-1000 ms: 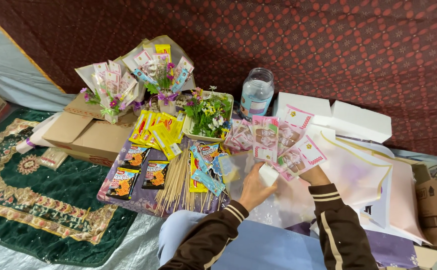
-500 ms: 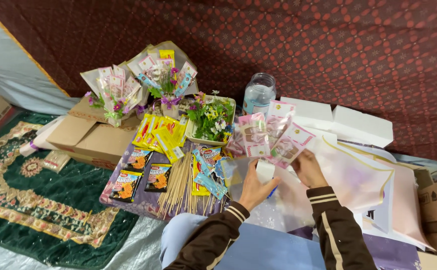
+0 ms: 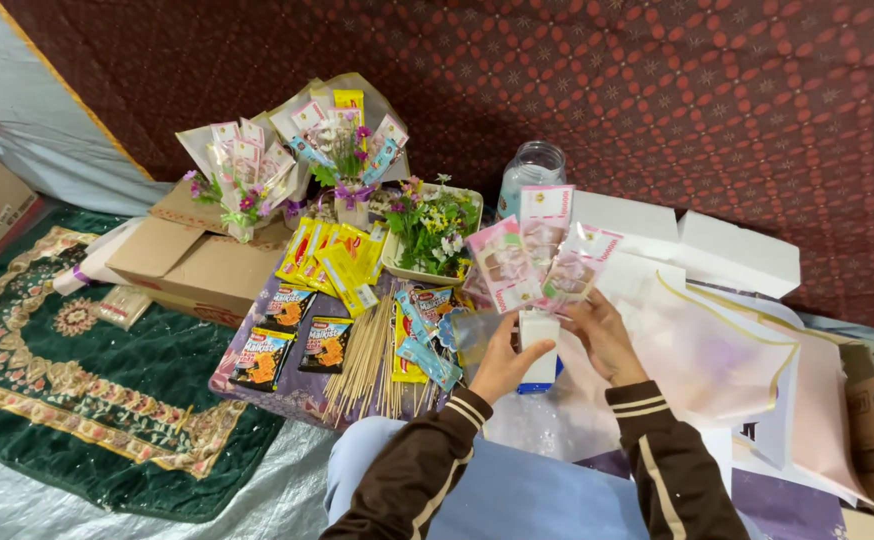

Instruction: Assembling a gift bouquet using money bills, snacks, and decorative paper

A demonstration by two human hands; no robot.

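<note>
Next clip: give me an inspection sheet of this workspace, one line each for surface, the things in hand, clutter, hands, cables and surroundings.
Surface: purple cloth on the floor, beside a green patterned rug on silvery sheeting.
Things in hand: white block with pink wrapped packets on sticks standing up from it.
Clutter: bundle of wooden skewers, snack packets, yellow sachets, tray of flowers, two finished bouquets, cardboard box, glass jar, white boxes, wrapping sheets.
Hands: left hand grips the block; right hand holds the packet sticks.
Cables: nothing seen.
Surroundings: dark red patterned fabric wall.
</note>
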